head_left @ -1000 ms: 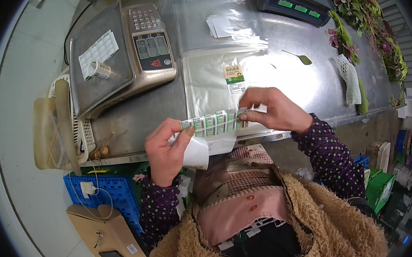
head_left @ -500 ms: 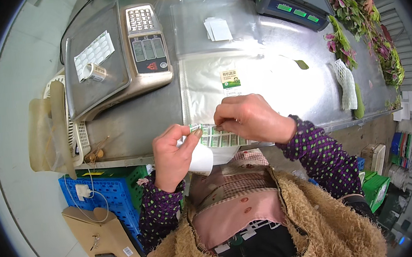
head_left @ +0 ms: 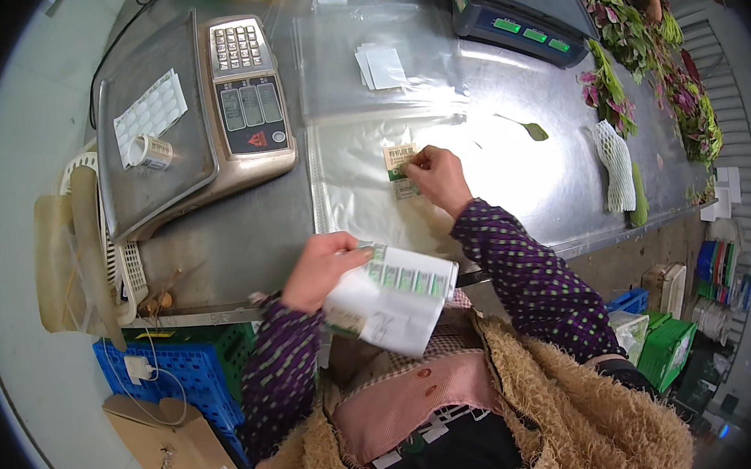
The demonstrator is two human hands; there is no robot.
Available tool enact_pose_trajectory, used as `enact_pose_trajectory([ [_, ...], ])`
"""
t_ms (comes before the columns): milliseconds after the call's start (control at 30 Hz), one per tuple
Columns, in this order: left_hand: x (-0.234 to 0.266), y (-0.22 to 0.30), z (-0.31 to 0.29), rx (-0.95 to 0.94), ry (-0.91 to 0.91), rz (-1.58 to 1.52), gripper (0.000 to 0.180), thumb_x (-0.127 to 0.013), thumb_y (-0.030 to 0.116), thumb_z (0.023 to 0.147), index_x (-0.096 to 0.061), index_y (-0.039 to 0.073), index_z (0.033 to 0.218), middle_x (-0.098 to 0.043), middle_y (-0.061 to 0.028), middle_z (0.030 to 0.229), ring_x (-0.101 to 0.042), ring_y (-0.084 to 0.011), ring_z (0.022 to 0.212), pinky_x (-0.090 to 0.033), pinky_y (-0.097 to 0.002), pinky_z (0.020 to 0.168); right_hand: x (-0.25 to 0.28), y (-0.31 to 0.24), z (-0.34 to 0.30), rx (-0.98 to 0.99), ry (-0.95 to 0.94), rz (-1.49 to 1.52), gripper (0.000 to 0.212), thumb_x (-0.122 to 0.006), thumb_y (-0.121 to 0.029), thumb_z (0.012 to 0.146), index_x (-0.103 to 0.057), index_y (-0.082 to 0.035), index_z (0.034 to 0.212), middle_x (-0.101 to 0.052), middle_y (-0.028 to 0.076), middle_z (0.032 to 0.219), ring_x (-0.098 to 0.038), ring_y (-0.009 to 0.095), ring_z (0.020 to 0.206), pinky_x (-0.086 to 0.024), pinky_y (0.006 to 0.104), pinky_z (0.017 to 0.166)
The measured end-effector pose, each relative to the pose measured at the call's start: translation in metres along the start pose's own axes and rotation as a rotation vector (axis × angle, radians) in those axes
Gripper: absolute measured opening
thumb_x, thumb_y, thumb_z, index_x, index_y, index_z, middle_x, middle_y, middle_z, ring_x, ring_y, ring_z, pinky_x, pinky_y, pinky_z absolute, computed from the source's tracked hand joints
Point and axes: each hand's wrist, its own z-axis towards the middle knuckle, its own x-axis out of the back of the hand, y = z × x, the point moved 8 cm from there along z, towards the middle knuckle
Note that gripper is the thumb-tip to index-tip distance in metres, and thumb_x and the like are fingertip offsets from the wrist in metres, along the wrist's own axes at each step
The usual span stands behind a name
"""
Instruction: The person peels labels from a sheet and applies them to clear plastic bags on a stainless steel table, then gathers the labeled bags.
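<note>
My left hand (head_left: 321, 270) grips a curled white sticker sheet (head_left: 400, 308) by its upper left corner, just past the table's near edge. Rows of small green-and-white stickers show on its upper part. Beyond it, my right hand (head_left: 440, 178) has its fingers pinched together at the right side of a printed beige-and-green label (head_left: 400, 166). Any small sticker in that pinch is hidden by the fingers. The label is on a clear plastic bag (head_left: 351, 210) lying flat on the metal table, and the hand covers part of it.
A scale (head_left: 252, 147) at left bears a round-sticker sheet (head_left: 151, 116) and a small roll (head_left: 150, 152). White cards (head_left: 381, 67) lie on more plastic behind. Far right are a dark scale (head_left: 521, 7), leafy greens (head_left: 636, 42), a netted vegetable (head_left: 614, 164) and another person's arm (head_left: 654, 5).
My right hand has left the sticker sheet and moved forward to the label on the bag. My left hand has lowered slightly, and the sheet now lies tilted with its face up.
</note>
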Motion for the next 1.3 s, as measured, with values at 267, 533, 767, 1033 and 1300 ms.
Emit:
enact_pose_trajectory([
  [267,0.015,-0.058,0.024,0.115,0.035,-0.107,0.011,-0.071,0.009,0.085,-0.066,0.000,0.081,-0.063,0.0006,0.072,-0.054,-0.0058,0.063,-0.044,-0.0227,0.059,-0.028,-0.012,-0.065,0.446,-0.432,-0.590,0.043,-0.079,-0.038,0.077,-0.061,-0.006,0.099,-0.069,0.013,0.076,-0.066,0.032,0.064,-0.052,0.0403,0.061],
  [533,0.002,-0.022,0.001,-0.010,0.056,0.101,0.013,-0.071,0.010,0.085,-0.066,0.000,0.080,-0.062,0.0026,0.071,-0.052,-0.0043,0.063,-0.042,-0.0221,0.058,-0.011,-0.014,-0.050,0.088,-0.592,0.017,0.018,-0.066,-0.019,0.090,-0.070,-0.002,0.094,-0.070,0.015,0.078,-0.065,0.029,0.069,-0.051,0.0345,0.068],
  [767,0.037,-0.026,0.002,-0.190,0.312,-0.034,0.011,-0.069,0.009,0.087,-0.068,-0.002,0.083,-0.062,0.0027,0.072,-0.053,-0.0041,0.068,-0.043,-0.0214,0.062,0.101,-0.085,0.083,0.471,-0.331,0.268,0.021,-0.058,-0.015,0.093,-0.065,-0.005,0.110,-0.068,0.007,0.089,-0.064,0.017,0.074,-0.052,0.0305,0.065],
  [1033,0.019,0.060,-0.040,-0.617,0.386,0.340,0.009,-0.066,0.003,0.087,-0.069,-0.002,0.094,-0.067,-0.0065,0.091,-0.060,-0.0122,0.080,-0.047,-0.0262,0.072,-0.028,-0.141,-0.073,0.247,-0.659,0.074,0.030,-0.076,-0.011,0.081,-0.064,0.000,0.106,-0.052,0.001,0.056,-0.045,0.007,0.052,-0.037,0.0264,0.051],
  [1300,0.014,0.064,-0.053,-0.651,0.436,0.471,0.007,-0.067,0.003,0.086,-0.066,-0.003,0.089,-0.064,-0.0108,0.084,-0.059,-0.0164,0.069,-0.047,-0.0279,0.064,-0.029,-0.146,-0.085,0.450,-0.487,-0.075,0.021,-0.074,-0.008,0.079,-0.065,0.000,0.096,-0.054,0.007,0.056,-0.048,0.013,0.049,-0.041,0.0304,0.050],
])
